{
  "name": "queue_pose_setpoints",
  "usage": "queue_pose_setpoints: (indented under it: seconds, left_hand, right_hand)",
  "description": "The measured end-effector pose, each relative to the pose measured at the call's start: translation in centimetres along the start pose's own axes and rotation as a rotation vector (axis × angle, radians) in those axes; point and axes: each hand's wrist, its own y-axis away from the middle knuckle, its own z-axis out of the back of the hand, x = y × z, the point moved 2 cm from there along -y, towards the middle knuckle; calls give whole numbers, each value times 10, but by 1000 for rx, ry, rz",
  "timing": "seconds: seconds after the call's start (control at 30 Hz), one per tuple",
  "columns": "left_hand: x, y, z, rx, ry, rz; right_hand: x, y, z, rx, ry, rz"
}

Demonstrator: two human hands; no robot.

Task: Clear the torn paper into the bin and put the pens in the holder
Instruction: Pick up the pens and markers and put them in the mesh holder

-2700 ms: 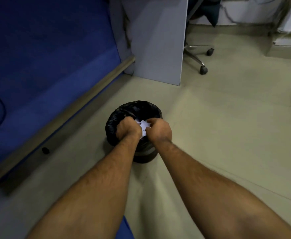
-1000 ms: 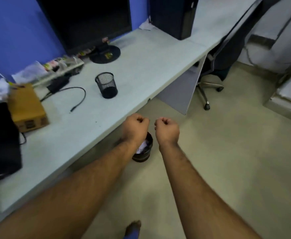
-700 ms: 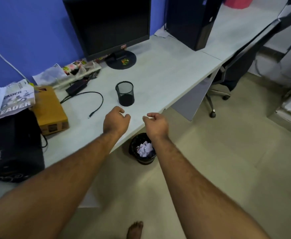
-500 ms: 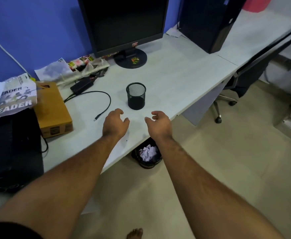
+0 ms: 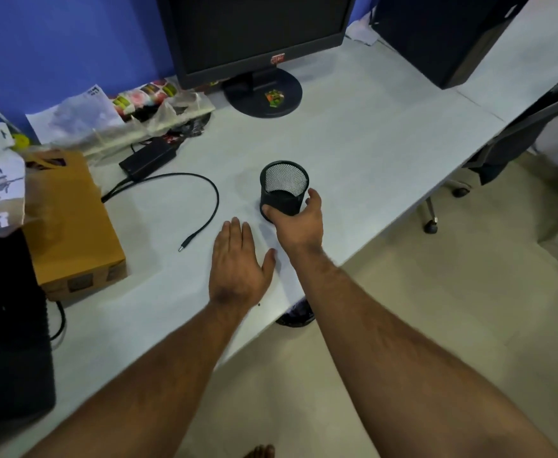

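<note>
One black mesh holder [image 5: 284, 188] is seen standing upright on the pale surface [image 5: 353, 153], a little in from its near edge. It is grasped low on its near side by the right hand [image 5: 299, 223], whose thumb is curled round the left of the base and whose fingers reach round the right wall. No pens can be made out inside the holder or anywhere on the surface. The left hand [image 5: 239, 262] is laid flat and released, fingers straight and together, on the surface just left of and nearer than the right hand; nothing is held by it. One bin [image 5: 295, 315] is partly seen on the floor under the near edge of the surface, mostly hidden by the right forearm; its contents cannot be told.

Farther back, one monitor [image 5: 254, 31] is stood on a round base, and one dark computer tower [image 5: 443, 34] is set to its right. To the left, one brown cardboard box [image 5: 69, 223], one black power adapter [image 5: 148, 158] with one loose cable [image 5: 204, 206], and a pile of printed papers and wrappers [image 5: 105, 117] are found. One office chair [image 5: 509, 143] is seen at the right.
</note>
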Motion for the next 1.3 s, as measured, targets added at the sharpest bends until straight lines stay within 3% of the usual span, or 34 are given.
queue_pose_setpoints:
  seconds: [0.37,0.57,0.73,0.87,1.07,1.3]
  left_hand:
    - [0,-1,0,44,-8,27]
    - [-4,-3,11,75,-5,26]
    - [-44,13,29,15,93,-243]
    - [-116,53,34,87,311,-361]
    - [-218,139,-8,413,470,-490]
    - [-324,260,-151,667,629,-527]
  right_hand:
    - [7,-1,-3,-55,-52,151]
    - [3,37,35,-30,-91,114]
    - [-19,73,91,-117,-136,94]
    - [-61,100,157,-222,-200,47]
    - [-161,141,259,-345,-245,-68]
    - [-365,179,347,-472,-270,-264]
